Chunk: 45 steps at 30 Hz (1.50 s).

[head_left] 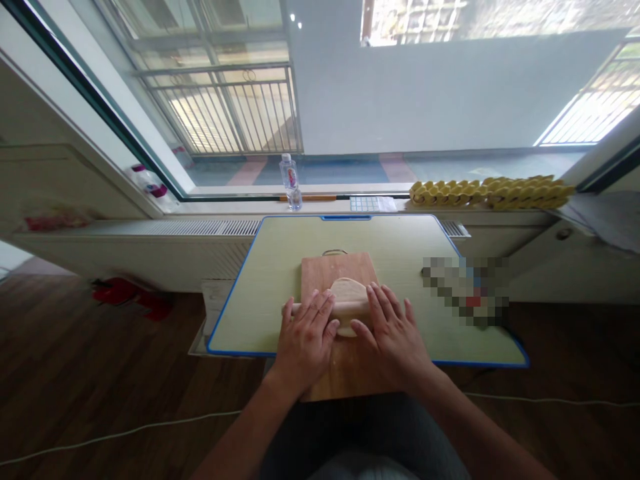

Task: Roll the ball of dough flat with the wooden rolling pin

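Cream dough, tan board, blue-edged pale-green table

Board smooth wood; rolling pin matt wood; bottle glossy plastic

Hands flat on rolling pin, dough beneath, wooden board

Single head-worn view looks from above and behind left hand and right hand, facing forward and down, fairly near, window in frame beyond them.
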Each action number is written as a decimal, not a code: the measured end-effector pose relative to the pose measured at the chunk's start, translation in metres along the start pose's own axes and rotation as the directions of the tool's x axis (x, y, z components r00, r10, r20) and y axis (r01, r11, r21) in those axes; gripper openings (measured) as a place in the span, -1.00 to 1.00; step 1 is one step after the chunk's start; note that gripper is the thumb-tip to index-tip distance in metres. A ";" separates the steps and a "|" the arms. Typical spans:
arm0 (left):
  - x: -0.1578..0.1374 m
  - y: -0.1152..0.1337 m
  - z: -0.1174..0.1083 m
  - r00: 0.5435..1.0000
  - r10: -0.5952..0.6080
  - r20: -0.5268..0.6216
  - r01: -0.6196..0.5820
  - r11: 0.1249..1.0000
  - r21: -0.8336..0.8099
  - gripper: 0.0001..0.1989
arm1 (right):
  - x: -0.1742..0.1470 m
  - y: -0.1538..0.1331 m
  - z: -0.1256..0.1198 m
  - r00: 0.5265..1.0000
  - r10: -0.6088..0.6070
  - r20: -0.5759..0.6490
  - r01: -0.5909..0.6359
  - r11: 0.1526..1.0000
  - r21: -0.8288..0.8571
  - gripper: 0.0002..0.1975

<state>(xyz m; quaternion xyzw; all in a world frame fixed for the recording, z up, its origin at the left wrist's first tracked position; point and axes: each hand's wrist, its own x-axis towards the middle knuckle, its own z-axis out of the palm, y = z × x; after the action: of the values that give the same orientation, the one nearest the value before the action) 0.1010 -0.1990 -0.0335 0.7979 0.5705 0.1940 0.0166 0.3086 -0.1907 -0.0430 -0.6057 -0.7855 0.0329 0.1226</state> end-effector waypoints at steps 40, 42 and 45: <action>0.008 0.005 -0.005 0.999 -0.035 0.019 0.035 0.999 -0.010 -0.54 | 0.005 -0.001 -0.004 1.000 0.013 -0.007 -0.013 1.000 0.001 -0.32; 0.003 0.007 -0.007 0.999 -0.034 0.025 0.034 0.999 -0.017 -0.53 | 0.003 0.001 -0.011 0.999 0.008 0.036 -0.009 1.000 0.021 -0.35; 0.003 0.008 -0.009 0.998 -0.036 0.051 0.038 0.999 -0.034 -0.53 | 0.020 0.005 -0.024 0.997 0.047 0.067 -0.052 0.997 0.065 -0.35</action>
<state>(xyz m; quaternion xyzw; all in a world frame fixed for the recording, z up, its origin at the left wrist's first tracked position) 0.1066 -0.2005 -0.0222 0.7914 0.5811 0.1836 0.0484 0.3145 -0.1727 -0.0177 -0.6191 -0.7723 0.0820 0.1162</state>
